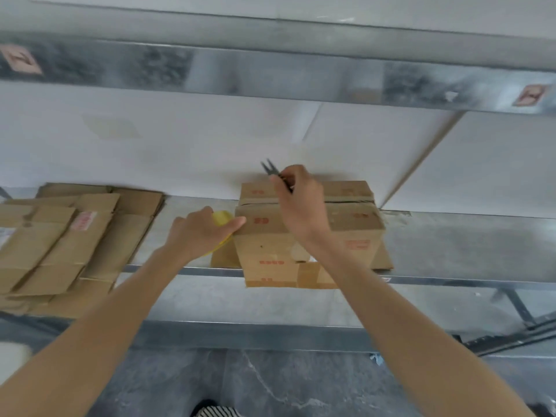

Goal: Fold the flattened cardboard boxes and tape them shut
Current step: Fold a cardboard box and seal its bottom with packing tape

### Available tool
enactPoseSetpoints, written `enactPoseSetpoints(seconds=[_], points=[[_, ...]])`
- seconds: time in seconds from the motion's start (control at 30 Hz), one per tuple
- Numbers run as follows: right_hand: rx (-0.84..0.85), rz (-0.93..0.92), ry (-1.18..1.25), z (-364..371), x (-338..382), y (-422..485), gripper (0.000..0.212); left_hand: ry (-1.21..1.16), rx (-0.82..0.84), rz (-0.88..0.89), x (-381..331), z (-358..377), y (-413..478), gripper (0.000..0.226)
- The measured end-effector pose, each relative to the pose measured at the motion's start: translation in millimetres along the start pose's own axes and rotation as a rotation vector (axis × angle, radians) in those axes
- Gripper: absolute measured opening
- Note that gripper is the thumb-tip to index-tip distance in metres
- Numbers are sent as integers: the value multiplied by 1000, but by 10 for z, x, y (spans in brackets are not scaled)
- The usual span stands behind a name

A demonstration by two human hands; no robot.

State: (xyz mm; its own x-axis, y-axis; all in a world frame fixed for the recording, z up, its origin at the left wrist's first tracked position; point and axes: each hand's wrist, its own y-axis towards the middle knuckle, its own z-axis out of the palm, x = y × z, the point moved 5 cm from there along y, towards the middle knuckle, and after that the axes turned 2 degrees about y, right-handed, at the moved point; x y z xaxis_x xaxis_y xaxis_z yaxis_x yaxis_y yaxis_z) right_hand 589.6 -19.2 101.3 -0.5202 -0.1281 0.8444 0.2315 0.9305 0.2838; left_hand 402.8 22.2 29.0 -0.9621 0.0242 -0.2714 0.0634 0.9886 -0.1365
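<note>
At the left of the frame, flattened cardboard boxes [60, 236] lie stacked, brown and creased, on the grey metal shelf [451, 245]. Your left hand [198, 233] curls round a yellow tape roll [222, 218] against the folded box [270, 248] at centre. Your right hand [301, 203] pinches dark, thin-bladed snips [270, 169] above the box's top seam.

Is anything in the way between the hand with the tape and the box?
Nothing visible. The left hand, gripping the tape, is at the left edge of the box. The right hand holds snips over it.
</note>
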Motion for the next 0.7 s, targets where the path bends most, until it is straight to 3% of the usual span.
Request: enactPoseSetpoints(seconds=[0.13,0.23,0.33,0.43,0.57,0.7], points=[[-22,247,69,624,-14,29,24,-1,142,88,-2,20,97,75],[-134,371,-62,796,-138,45,22,-213,309,154,140,38,260,54],[-231,384,-98,798,-236,4,25,-398,433,278,302,-39,396,39],[-274,360,-198,817,-259,-17,28,-477,449,381,425,-152,575,33],[-319,322,-296,832,-277,-17,28,-289,377,476,492,-159,789,30],[-335,316,-331,831,-281,-13,29,-259,388,501,527,-29,884,30]])
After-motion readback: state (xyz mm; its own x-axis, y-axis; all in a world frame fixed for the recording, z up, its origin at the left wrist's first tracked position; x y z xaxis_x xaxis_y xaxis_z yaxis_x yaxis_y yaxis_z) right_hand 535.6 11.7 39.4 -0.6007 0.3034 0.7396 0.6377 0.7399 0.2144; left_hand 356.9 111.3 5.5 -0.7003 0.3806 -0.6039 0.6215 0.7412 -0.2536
